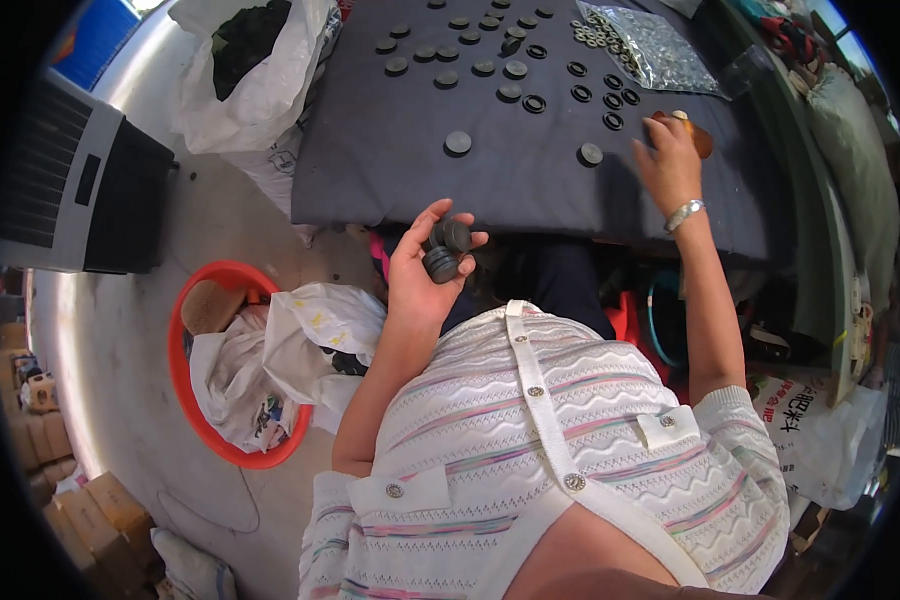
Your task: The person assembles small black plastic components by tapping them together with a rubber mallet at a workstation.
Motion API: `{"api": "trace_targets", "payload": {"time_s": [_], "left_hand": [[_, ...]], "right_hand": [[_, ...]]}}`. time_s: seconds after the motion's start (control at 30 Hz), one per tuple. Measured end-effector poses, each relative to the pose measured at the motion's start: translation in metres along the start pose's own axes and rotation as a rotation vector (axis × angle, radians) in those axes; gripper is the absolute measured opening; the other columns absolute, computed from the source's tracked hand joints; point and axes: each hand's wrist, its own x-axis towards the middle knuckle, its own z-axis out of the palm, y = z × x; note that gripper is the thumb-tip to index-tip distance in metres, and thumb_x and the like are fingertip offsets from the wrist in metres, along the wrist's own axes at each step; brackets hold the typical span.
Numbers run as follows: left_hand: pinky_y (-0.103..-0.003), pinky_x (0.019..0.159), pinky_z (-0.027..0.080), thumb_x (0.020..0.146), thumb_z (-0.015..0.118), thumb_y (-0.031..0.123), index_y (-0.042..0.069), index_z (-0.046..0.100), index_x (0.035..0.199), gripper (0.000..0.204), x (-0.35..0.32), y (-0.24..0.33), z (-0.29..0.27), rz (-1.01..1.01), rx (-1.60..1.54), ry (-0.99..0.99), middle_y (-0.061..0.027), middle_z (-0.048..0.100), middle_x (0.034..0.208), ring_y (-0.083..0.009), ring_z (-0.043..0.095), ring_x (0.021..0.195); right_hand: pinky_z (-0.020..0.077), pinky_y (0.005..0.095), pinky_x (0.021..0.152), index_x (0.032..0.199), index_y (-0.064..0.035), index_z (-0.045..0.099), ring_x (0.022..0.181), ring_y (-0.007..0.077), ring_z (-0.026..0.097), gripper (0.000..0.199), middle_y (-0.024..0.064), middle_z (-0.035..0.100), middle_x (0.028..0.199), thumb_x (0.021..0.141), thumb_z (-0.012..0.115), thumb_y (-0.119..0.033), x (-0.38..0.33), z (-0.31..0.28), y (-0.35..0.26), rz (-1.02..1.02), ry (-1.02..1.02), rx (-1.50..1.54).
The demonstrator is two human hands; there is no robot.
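Charcoal-grey cloth covers the table (370, 170), and at its front edge, left of the middle, the person's left hand (432, 250) is turned palm up. Its fingers are curled around thick black discs (441, 265), which sit against one another in the grasp, just off that edge.

Near the right edge of the table, the right hand (673, 160) reaches over an amber-brown object (703, 142), its fingers bent beside it. The hand hides part of this object, so I cannot tell whether the fingers are closed on it. A pale bracelet (684, 215) circles the right wrist.

Two grey-topped discs lie nearest the front edge, well apart: the left disc (458, 143) and the right disc (590, 154), the latter closer to the right hand. More grey-topped discs (446, 79) are scattered toward the far left corner. Black rings (581, 93) lie between these and the right edge. Toward the far right corner, small metal rings (595, 37) are heaped against a clear plastic bag (670, 50) of small pieces.

On the floor off the table's front left corner stands a red tub (178, 350) with white plastic bags (320, 325) in it.
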Motion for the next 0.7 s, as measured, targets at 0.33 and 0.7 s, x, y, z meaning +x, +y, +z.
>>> {"api": "trace_targets", "payload": {"time_s": [0.33, 0.7], "left_hand": [[-0.031, 0.057, 0.045, 0.095, 0.045, 0.026, 0.008, 0.052, 0.119, 0.031, -0.018, 0.002, -0.007, 0.016, 0.098, 0.039, -0.0119, 0.062, 0.105, -0.0295, 0.063, 0.091], [-0.029, 0.051, 0.041, 0.098, 0.034, 0.039, 0.008, 0.049, 0.12, 0.04, -0.001, 0.003, 0.005, -0.078, 0.039, 0.005, -0.0109, 0.062, 0.101, -0.032, 0.063, 0.088]], "right_hand": [[0.051, 0.0339, 0.075, 0.121, -0.0044, 0.057, 0.082, 0.0262, 0.06, 0.045, 0.0149, 0.057, 0.105, 0.079, 0.07, -0.014, 0.043, 0.093, -0.155, -0.263, -0.506, 0.455], [0.0499, 0.0239, 0.069, 0.117, -0.002, 0.06, 0.075, 0.0082, 0.056, 0.035, 0.0017, 0.058, 0.092, 0.083, 0.067, -0.007, 0.016, 0.047, -0.152, -0.152, -0.918, 1.417]]}}
